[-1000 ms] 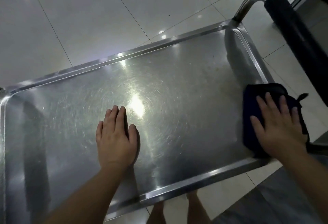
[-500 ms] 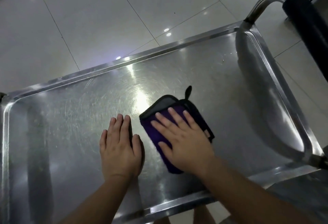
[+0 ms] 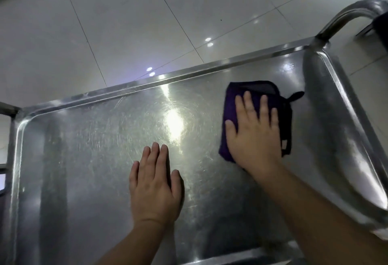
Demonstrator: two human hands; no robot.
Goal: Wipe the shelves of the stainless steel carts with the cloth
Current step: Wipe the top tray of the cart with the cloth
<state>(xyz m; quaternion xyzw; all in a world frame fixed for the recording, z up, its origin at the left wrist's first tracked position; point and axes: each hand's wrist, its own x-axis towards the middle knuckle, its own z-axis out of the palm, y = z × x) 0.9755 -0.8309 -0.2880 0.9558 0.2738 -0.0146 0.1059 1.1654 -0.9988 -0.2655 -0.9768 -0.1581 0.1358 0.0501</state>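
The top shelf of a stainless steel cart [image 3: 84, 160] fills most of the view, scratched and shiny with a raised rim. A folded dark purple cloth [image 3: 252, 90] with a black edge and a small loop lies on the shelf's far right part. My right hand [image 3: 254, 132] presses flat on the cloth with straight, spread fingers. My left hand [image 3: 155, 185] rests flat on the bare steel near the shelf's middle, fingers straight and together.
The cart's curved steel handle [image 3: 346, 15] with a black grip rises at the right end. Pale glossy floor tiles [image 3: 126, 23] lie beyond the far rim. A piece of another metal frame [image 3: 6, 111] shows at the left edge.
My right hand has slid the cloth from the right edge to the shelf's middle, then back out to the far right. My left hand stays flat in place.
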